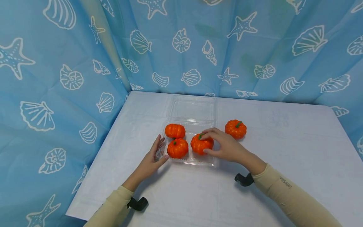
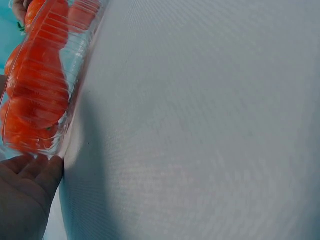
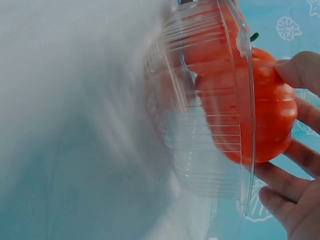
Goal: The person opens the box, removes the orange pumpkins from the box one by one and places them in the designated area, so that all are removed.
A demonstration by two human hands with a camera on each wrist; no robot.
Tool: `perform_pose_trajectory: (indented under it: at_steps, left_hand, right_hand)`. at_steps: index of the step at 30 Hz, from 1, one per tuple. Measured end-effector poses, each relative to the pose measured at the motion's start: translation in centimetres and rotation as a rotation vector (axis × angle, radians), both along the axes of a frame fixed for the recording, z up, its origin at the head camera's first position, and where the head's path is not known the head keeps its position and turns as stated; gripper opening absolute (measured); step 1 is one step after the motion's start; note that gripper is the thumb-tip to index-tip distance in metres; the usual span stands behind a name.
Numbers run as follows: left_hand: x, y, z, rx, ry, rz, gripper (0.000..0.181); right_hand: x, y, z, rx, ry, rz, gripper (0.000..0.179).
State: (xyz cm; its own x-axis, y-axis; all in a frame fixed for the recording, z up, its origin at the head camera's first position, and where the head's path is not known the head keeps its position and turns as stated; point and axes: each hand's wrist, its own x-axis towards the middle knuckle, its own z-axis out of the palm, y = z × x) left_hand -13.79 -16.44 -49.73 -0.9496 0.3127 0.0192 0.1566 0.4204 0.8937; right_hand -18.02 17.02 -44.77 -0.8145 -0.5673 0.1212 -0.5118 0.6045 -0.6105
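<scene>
A clear plastic clamshell container (image 1: 201,161) lies on the table with its lid (image 1: 193,108) folded back. Two small orange pumpkins, a rear one (image 1: 175,130) and a front one (image 1: 177,148), sit together in its left side. My right hand (image 1: 227,146) grips a third pumpkin (image 1: 202,144) with thumb and fingertips, in the container's right side; the right wrist view shows this pumpkin (image 3: 272,107) partly above the rim. With fingers straight, my left hand (image 1: 150,164) rests against the container's left wall, and its fingertips (image 2: 50,170) are at the container's end.
Another orange pumpkin (image 1: 235,129) lies on the white table (image 1: 283,151), right of the container and just beyond my right hand. A blue curtain (image 1: 193,47) with seashell prints hangs along the back and left edges of the table.
</scene>
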Motion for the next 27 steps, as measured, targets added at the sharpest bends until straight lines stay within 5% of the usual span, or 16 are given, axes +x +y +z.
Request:
perform_pose_trajectory:
  at_steps: [27]
  left_hand:
    - [-0.1,-0.1,-0.1,-0.006,-0.013,-0.011,0.091]
  right_hand:
    - [0.1,2.4,0.4,-0.092,0.1,-0.07,0.036]
